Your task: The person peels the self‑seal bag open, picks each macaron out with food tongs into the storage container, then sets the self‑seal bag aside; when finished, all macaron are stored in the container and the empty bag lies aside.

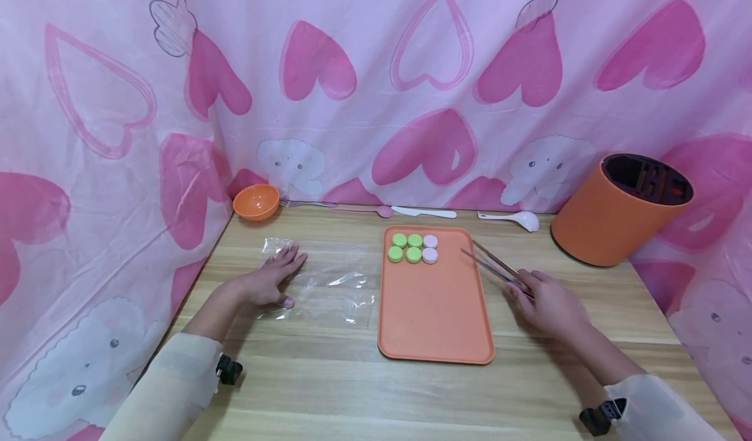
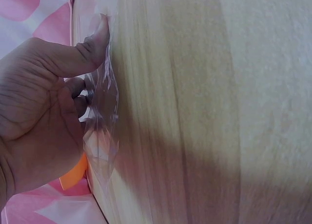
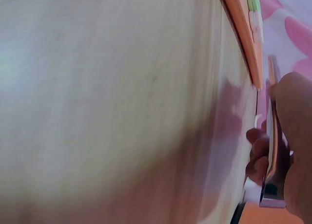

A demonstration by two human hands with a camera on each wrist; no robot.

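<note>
My left hand [image 1: 271,279] rests with spread fingers on the left end of a clear plastic bag [image 1: 337,288] that lies flat on the table. In the left wrist view the bag's crinkled edge [image 2: 105,121] shows beneath the fingers. My right hand [image 1: 552,303] grips metal tongs [image 1: 499,268], whose parted tips reach over the right rim of an orange tray [image 1: 437,317]. Several green macarons [image 1: 414,255] and two pale pink macarons [image 1: 430,256] sit in rows at the tray's far left corner. The tongs hold nothing between their tips.
Along the back lie an orange bowl [image 1: 256,203], a fork [image 1: 308,203], a pink spoon [image 1: 383,211], a white knife [image 1: 424,212] and a white ladle [image 1: 525,220]. An orange knife block [image 1: 617,212] stands at the back right. A pink heart-patterned curtain [image 1: 364,121] borders the table.
</note>
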